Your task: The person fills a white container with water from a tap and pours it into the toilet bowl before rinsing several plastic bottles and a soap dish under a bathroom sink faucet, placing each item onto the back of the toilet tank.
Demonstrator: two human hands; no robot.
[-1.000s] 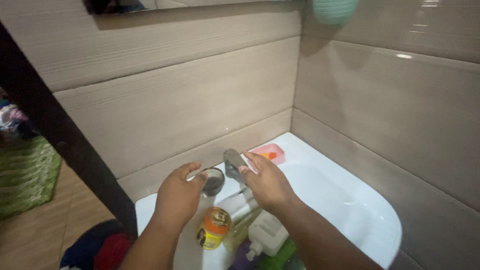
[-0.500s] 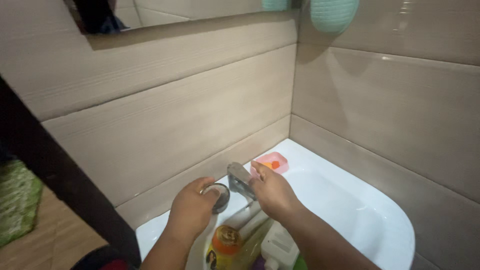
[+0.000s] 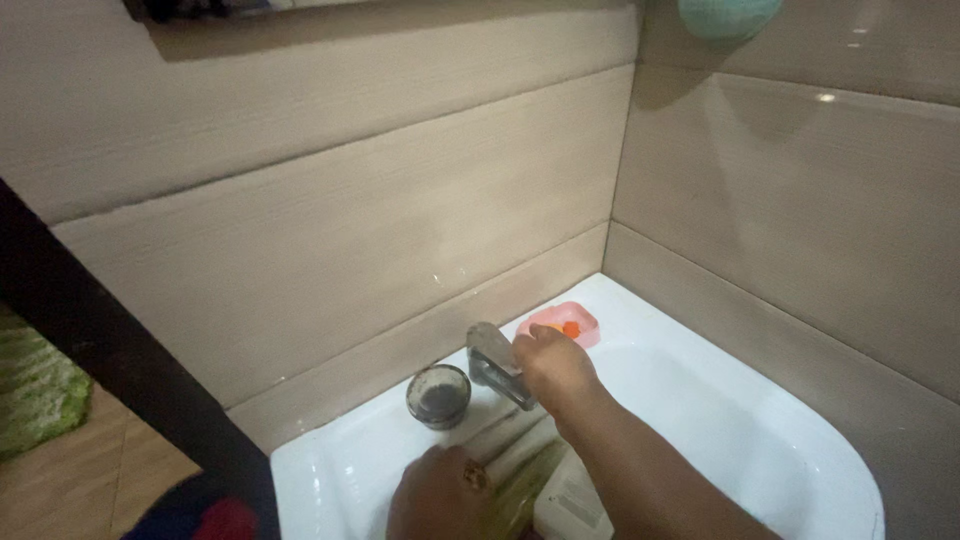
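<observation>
My right hand (image 3: 556,368) is curled over the lever of the chrome faucet (image 3: 489,360) at the back of the white sink (image 3: 700,420). My left hand (image 3: 433,497) is lower, near the frame's bottom edge. It is closed over an orange-lidded jar (image 3: 473,475), and only a bit of the lid shows. A small dark round cup (image 3: 438,395) stands alone on the sink ledge left of the faucet, untouched.
A pink soap dish (image 3: 561,322) with an orange piece sits behind the faucet in the corner. A green bottle (image 3: 522,488) and a white bottle (image 3: 568,508) stand by my right forearm. Beige tiled walls enclose the back and right. A dark door frame (image 3: 110,350) stands at left.
My left hand has let go of the small dark cup and dropped down onto the orange-lidded jar. My right hand stays on the faucet. The view has shifted slightly right.
</observation>
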